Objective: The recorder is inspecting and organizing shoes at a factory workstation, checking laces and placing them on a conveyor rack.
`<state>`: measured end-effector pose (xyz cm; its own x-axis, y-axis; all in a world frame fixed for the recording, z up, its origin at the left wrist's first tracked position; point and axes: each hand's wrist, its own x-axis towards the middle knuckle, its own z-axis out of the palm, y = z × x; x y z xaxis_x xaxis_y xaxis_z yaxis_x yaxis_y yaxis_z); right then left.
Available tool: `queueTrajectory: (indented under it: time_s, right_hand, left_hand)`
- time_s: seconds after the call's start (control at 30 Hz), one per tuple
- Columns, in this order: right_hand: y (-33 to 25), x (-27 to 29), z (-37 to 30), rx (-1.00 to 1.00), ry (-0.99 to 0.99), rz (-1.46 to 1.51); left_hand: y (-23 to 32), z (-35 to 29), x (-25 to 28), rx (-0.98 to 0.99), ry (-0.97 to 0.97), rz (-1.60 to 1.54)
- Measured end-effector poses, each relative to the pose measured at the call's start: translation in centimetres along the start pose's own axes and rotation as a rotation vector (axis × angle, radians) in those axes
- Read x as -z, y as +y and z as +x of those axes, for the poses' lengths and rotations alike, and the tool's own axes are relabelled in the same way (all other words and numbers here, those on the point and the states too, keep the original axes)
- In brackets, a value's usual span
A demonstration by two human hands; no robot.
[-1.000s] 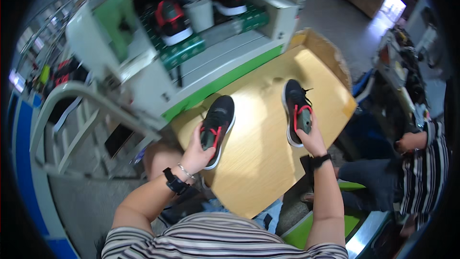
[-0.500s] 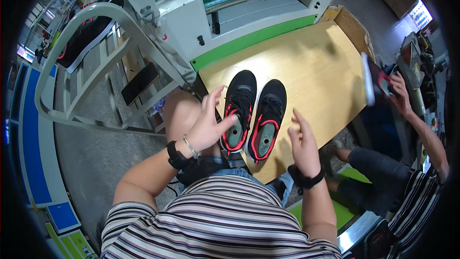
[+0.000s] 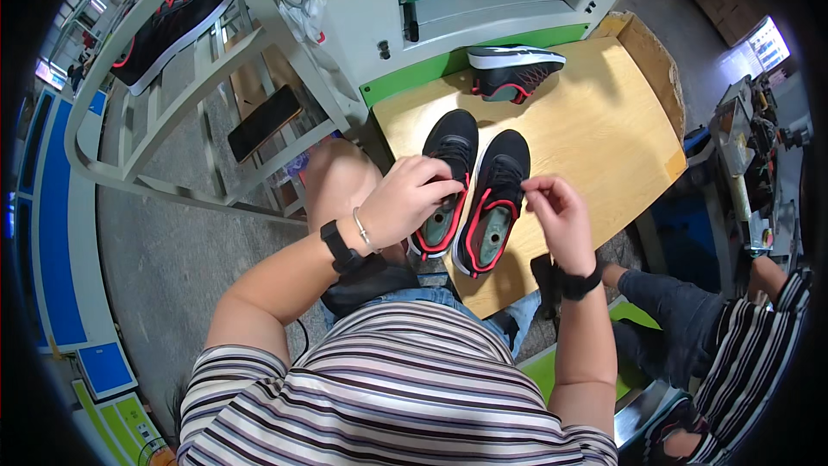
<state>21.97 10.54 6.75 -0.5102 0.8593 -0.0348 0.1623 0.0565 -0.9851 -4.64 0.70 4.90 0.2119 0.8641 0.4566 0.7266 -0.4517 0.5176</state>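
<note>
Sneakers, black with red trim (image 3: 470, 185), lying paired on counter (image 3: 604, 129): light, soft uppers. Left hand (image 3: 405, 203) gripping left collar; right hand (image 3: 552, 207) grip pinching something small, unclear, at right collar.

Two black sneakers (image 3: 474, 185) at the wooden table's (image 3: 604, 129) near edge — left hand (image 3: 405, 203) on one, right hand (image 3: 556, 216) beside the other.

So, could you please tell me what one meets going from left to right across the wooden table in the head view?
Left hand → left shoe → right shoe → right hand → bare wooden table.
</note>
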Motion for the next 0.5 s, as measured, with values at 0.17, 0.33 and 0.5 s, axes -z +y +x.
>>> queueTrajectory:
  time_s: [0.17, 0.33, 0.5]
  right_hand:
    - [-0.3, -2.8, -4.5, 0.008, 0.033, -0.19]
    - [-1.2, -3.3, -4.7, 0.062, 0.078, -0.431]
    - [-0.5, -3.4, -0.4, 0.134, 0.172, -0.541]
  left_hand:
    - [-0.3, -1.4, -0.8, -0.081, 0.011, 0.053]
    - [-0.8, -1.4, 0.0, -0.072, -0.027, 0.069]
    - [-0.2, 2.5, 0.4, 0.004, -0.021, 0.259]
